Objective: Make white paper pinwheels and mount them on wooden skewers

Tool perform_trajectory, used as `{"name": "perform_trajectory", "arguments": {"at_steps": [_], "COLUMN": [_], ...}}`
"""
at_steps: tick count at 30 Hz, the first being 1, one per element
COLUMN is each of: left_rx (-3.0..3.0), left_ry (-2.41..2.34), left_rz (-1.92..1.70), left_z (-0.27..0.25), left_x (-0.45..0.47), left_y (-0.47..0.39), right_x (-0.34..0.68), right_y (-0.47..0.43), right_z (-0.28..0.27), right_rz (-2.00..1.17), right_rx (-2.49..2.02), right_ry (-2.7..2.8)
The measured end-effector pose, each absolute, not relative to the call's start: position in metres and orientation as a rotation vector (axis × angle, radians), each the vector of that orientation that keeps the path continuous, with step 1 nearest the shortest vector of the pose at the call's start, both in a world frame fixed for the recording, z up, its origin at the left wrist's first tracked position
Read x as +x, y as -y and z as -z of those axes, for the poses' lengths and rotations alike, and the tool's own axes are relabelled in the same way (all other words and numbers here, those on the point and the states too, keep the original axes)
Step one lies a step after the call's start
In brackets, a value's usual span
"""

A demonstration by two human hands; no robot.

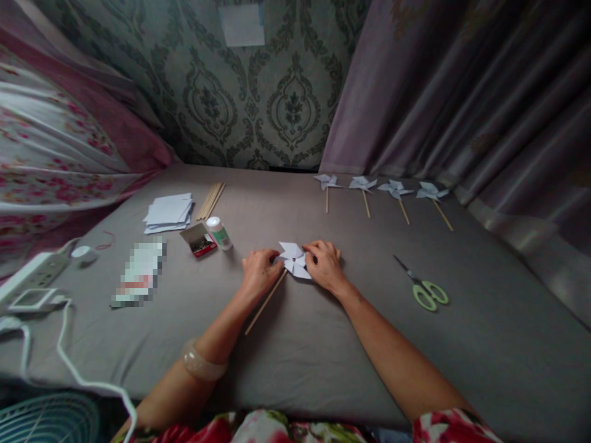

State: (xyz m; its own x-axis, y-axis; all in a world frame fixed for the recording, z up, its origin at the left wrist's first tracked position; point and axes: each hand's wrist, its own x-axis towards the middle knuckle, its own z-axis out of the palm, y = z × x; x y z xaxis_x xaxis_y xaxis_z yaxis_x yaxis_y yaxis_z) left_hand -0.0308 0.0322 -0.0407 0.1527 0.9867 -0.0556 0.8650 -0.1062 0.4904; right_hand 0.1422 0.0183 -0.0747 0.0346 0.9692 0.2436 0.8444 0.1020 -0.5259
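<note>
A white paper pinwheel (292, 261) on a thin wooden stick (266, 303) lies at the middle of the cloth-covered table, a small dark reddish pin at its centre. My left hand (262, 271) pinches the blade on its left side, close to the top of the stick. On the opposite side, my right hand (325, 263) has its fingers closed on the right-hand blade. The stick slants down toward me, its lower end free on the cloth. My fingertips partly cover the outer blades.
Several finished pinwheels (362, 184) lie in a row at the back right. Green-handled scissors (425, 291) rest to the right. Leftward are a glue bottle (218, 234), an open pin box (199, 241), wooden sticks (211, 202), paper squares (168, 211) and a power strip (34, 277).
</note>
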Motion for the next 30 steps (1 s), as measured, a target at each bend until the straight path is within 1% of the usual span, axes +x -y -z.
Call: {"name": "perform_trajectory", "arguments": {"at_steps": [17,30], "left_rx": [2.069,2.176], "left_ry": [-1.782,-1.81], "left_rz": [-0.614,-0.543], "left_z": [0.062,0.062], "left_x": [-0.023,-0.02], "left_y": [-0.026,-0.025], "right_x": [0.14,0.141], "right_y": [-0.011,-0.011], "right_z": [0.074,0.075], "right_rz": [-0.267,-0.276], "right_rx": [-1.729,-1.728], "right_ry": [1.897,1.862]}}
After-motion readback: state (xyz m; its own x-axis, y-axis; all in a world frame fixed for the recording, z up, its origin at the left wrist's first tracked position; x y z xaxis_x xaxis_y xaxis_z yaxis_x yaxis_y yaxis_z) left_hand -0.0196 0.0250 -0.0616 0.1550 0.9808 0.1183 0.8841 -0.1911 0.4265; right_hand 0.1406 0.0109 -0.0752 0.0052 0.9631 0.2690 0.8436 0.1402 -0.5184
